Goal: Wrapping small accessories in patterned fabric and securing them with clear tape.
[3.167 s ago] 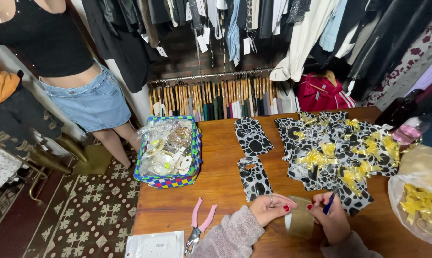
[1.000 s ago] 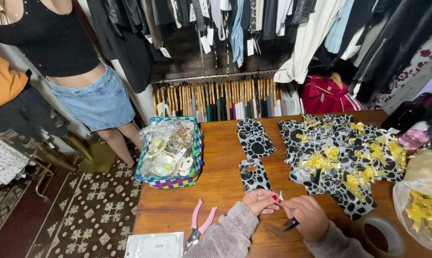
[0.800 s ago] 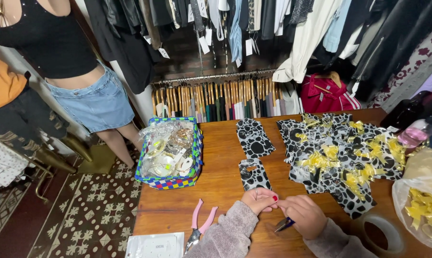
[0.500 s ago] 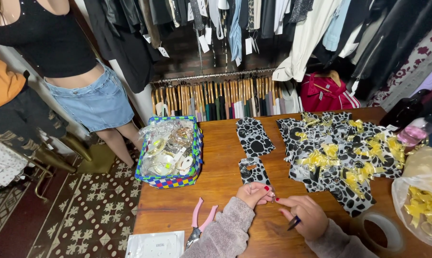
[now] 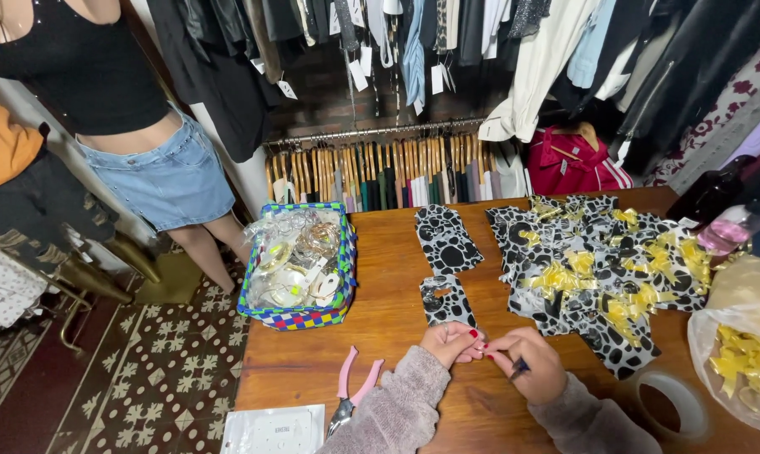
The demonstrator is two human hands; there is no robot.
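brown wooden table [image 5: 397, 353], clothes rack behind; left hand [image 5: 452, 343] and right hand [image 5: 527, 370] meet fingertip to fingertip, right pinching small dark pen-like tool [image 5: 519, 367]; left grip unclear; pink-handled pliers [image 5: 350, 395] nearby.

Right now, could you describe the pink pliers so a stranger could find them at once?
On the wooden table, look at the near edge, left of the left hand. The pliers lie beside a white card, the only pink-handled tool there.
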